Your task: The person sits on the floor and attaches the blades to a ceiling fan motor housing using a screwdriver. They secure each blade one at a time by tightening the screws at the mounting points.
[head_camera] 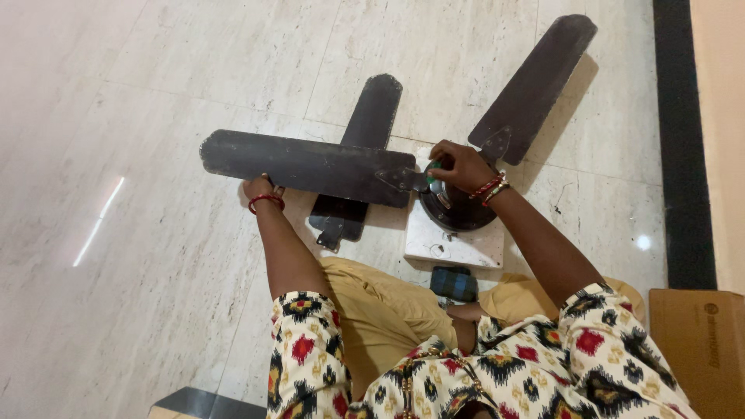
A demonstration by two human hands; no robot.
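Centrally on the pale floor, the right hand [459, 165] clamps its fingers on a green-handled tool [431, 172] at the dark fan motor [458, 208], while the left hand [261, 188] grips the near edge of the left fan blade [306, 165], fingers curled.

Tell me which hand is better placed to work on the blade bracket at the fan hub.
Right. The right hand already sits on the hub beside the bracket, gripping a small green tool. The left hand steadies the blade farther out.
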